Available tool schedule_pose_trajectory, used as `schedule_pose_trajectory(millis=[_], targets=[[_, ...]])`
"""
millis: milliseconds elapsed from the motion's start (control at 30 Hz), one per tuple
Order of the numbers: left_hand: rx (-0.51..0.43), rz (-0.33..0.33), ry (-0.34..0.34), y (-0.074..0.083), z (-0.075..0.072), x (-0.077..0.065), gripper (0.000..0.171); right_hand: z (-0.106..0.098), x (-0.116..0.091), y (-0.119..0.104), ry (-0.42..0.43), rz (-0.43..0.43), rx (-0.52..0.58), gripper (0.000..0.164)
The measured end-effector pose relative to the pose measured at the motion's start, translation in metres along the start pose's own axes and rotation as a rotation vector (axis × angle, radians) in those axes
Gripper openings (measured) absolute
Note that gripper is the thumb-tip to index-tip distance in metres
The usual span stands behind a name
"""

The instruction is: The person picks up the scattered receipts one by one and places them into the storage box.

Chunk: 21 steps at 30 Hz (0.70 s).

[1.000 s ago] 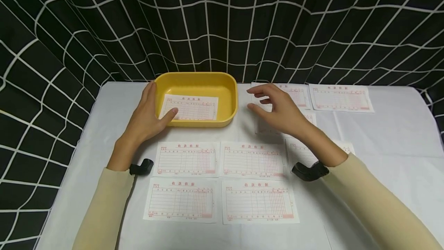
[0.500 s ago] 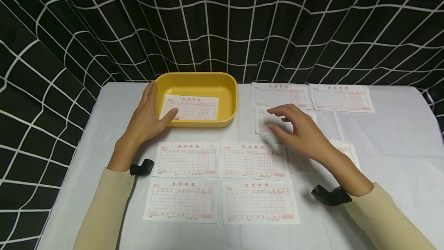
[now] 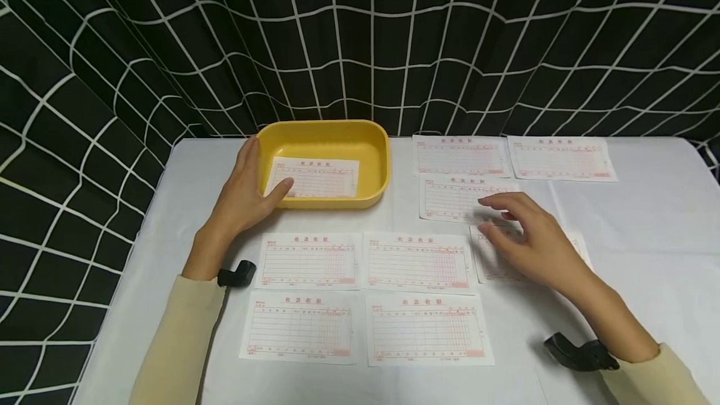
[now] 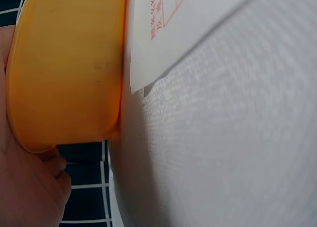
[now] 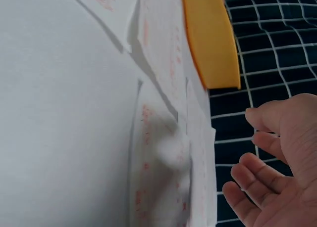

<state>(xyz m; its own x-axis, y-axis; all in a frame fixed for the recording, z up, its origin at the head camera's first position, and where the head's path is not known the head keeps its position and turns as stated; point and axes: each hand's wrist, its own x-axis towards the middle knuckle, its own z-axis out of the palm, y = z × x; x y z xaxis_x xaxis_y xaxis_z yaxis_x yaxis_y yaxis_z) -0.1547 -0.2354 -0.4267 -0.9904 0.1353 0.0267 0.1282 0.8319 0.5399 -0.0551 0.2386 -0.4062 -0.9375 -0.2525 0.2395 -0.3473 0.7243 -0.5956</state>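
My left hand [image 3: 242, 199] holds the left end of a yellow plastic basin [image 3: 375, 158], thumb over the front rim and fingers along the outer wall. Inside the basin lies a printed receipt slip [image 3: 320, 178]. Above the table at the right hovers my right hand [image 3: 534, 242], fingers slightly bent and nothing between them. Beneath it a receipt slip [image 3: 488, 264] is partly hidden. Just beyond the fingertips lies another slip [image 3: 450, 199]. The right wrist view shows the right hand [image 5: 277, 172] with fingers spread apart, clear of the paper.
Two slips lie at the back right, one left [image 3: 461, 156] and one right [image 3: 562, 158]. Nearer the front are several more, including a back slip [image 3: 417, 262] and a front slip [image 3: 300, 330]. A white cloth [image 3: 635, 249] covers the table; a black gridded curtain [image 3: 360, 42] hangs behind.
My right hand has drawn back to the right and toward the front, uncovering the slips at the back. The left hand stays at the basin, and the camera view shifts slightly.
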Motion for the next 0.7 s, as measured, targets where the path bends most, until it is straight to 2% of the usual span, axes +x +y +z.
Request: schedule_pose_trajectory(millis=[400, 700], targets=[[-0.005, 0.029, 0.019, -0.003, -0.002, -0.003, 0.104, 0.0, -0.029, 0.017, 0.069, 0.05, -0.018, 0.04], [-0.013, 0.024, 0.014, 0.001, 0.003, 0.0, 0.105, -0.018, -0.053, 0.041, 0.109, 0.119, -0.101, 0.039]])
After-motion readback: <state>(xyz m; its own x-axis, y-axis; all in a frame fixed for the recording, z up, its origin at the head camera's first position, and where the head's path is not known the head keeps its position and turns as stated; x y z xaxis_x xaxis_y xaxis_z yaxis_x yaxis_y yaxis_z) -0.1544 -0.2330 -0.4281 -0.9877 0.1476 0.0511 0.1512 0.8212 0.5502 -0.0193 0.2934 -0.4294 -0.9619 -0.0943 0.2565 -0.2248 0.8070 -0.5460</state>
